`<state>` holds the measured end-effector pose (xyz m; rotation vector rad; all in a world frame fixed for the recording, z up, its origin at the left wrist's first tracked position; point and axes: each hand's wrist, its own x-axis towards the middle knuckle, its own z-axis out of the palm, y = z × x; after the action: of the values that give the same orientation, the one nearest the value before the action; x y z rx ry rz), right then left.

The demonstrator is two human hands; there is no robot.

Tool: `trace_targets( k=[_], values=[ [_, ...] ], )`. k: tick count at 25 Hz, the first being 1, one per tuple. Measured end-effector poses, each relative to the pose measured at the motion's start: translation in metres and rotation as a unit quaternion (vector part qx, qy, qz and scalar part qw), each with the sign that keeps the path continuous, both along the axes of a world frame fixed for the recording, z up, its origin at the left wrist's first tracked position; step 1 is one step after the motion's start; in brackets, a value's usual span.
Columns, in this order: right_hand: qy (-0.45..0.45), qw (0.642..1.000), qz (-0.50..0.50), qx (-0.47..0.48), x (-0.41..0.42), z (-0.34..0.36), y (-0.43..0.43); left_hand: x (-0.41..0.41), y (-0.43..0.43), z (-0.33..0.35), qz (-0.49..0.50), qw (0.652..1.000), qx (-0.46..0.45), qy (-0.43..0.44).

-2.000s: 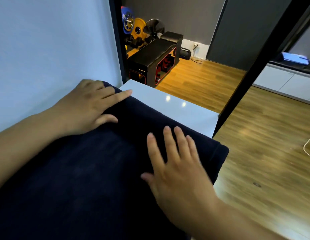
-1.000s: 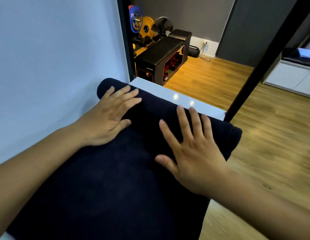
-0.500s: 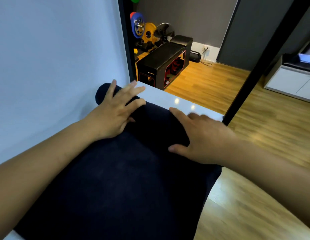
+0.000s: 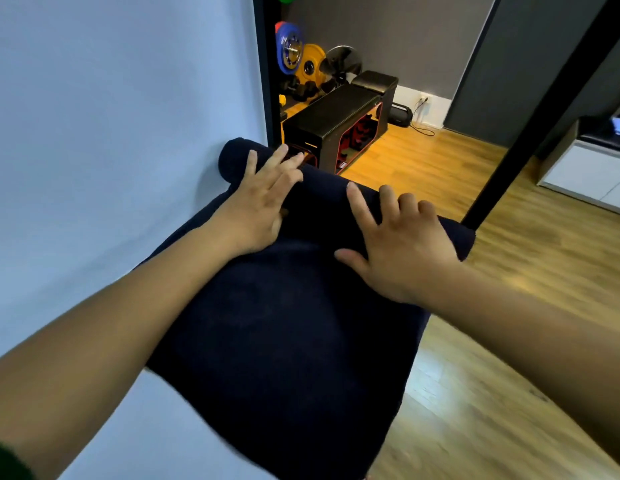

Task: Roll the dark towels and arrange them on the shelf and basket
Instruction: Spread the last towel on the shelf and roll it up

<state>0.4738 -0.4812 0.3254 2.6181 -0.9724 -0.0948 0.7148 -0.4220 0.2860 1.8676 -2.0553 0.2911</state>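
Observation:
A dark navy towel lies along a white shelf top against the pale wall. Its far end is wound into a thick roll that reaches the shelf's far edge. My left hand presses flat on the left part of the roll, fingers spread and straight. My right hand rests on the right part of the roll, its fingers bent over the top. The flat, unrolled part of the towel stretches back toward me between my forearms. No basket is in view.
A black post rises at the shelf's far right corner. Beyond lie a wooden floor, a black bench with coloured weight plates behind it, and a white cabinet at the right.
Both hands have pushed the roll away from me to the far end of the shelf top, and the roll has grown thicker. The white surface beyond it is now covered.

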Motion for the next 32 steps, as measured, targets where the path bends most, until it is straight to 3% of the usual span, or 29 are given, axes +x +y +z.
trace_targets(
  k=[6,10,12,14,17,24,28,32],
  values=[
    [-0.081,0.992,0.088,0.036,-0.01,-0.035,0.1,-0.006,0.081,0.013,0.047,0.995,-0.059,-0.067],
    [0.054,0.988,0.139,0.026,-0.013,-0.01,0.095,-0.011,0.047,0.033,0.021,0.998,-0.04,-0.045],
    [0.009,0.987,0.16,0.014,-0.009,0.02,0.069,-0.008,0.03,0.025,0.01,0.999,-0.025,-0.045],
    [-0.074,0.986,0.124,0.079,-0.008,0.044,0.033,-0.01,0.018,0.012,0.023,0.995,-0.079,-0.052],
    [-0.041,0.975,-0.002,0.218,-0.007,0.042,0.006,-0.013,0.005,0.006,0.031,0.985,-0.168,-0.029],
    [0.015,0.995,-0.009,0.096,0.005,0.026,-0.026,-0.014,-0.032,0.008,0.063,0.984,-0.163,-0.035],
    [0.029,0.999,-0.008,-0.028,0.008,0.004,0.011,-0.009,-0.01,0.003,0.046,0.983,-0.178,-0.007],
    [0.014,1.0,-0.013,0.009,0.003,-0.011,0.072,0.001,0.02,0.011,0.045,0.982,-0.183,-0.008]
  ],
)
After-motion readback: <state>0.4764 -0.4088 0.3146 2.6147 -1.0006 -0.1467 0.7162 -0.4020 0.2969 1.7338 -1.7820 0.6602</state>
